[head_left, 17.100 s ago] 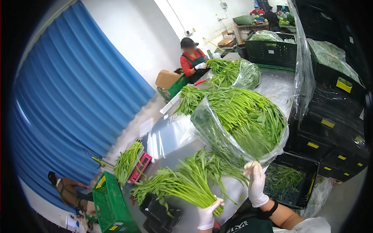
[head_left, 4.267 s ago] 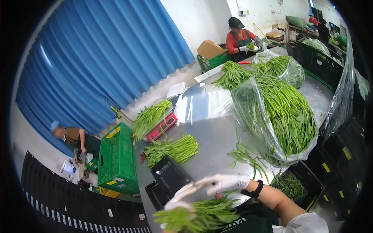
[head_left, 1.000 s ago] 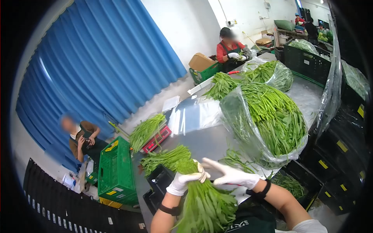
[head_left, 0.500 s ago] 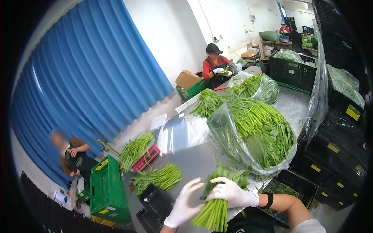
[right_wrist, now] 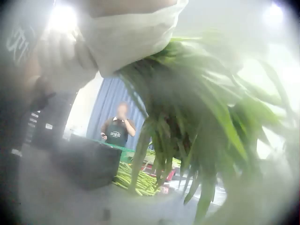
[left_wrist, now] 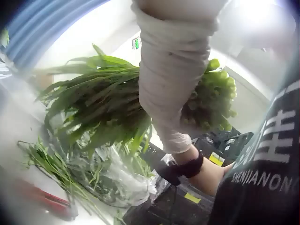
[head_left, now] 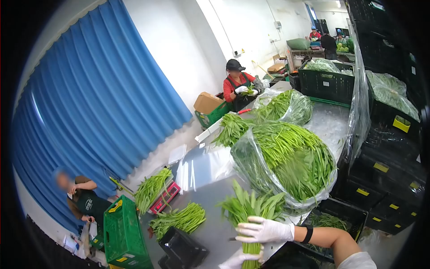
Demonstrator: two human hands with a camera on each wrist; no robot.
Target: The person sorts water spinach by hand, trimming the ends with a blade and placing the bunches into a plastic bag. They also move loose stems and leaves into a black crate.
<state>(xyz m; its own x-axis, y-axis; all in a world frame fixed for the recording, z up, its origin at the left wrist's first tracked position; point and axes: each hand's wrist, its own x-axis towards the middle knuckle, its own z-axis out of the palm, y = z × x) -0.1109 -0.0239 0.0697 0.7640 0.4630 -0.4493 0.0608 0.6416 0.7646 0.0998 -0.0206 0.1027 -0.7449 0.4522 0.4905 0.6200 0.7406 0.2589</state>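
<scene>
A bunch of long leafy greens [head_left: 251,207] stands leaves-up over the near edge of the metal table, stems pointing down. My right hand [head_left: 267,231] wraps its gloved fingers across the stems just below the leaves. Lower down, my left hand [head_left: 242,260] grips the stem ends, partly cut off by the frame edge. In the left wrist view the bunch [left_wrist: 105,101] passes behind my gloved left hand [left_wrist: 169,70], cut stems showing on the right. The right wrist view is hazy; leaves [right_wrist: 187,103] hang beyond my right glove [right_wrist: 131,44].
A plastic bag of greens [head_left: 291,161] lies ahead. To the left are a smaller pile [head_left: 183,217], black trays [head_left: 181,246], a red scale [head_left: 165,197] bearing greens and a green crate [head_left: 127,235]. A black crate [head_left: 345,208] stands right; people stand at left and far side.
The bunch went from my left hand to my right, turned leaves-up and moved slightly left. My left hand, open half a second ago, now grips the stem ends. The view has swung right.
</scene>
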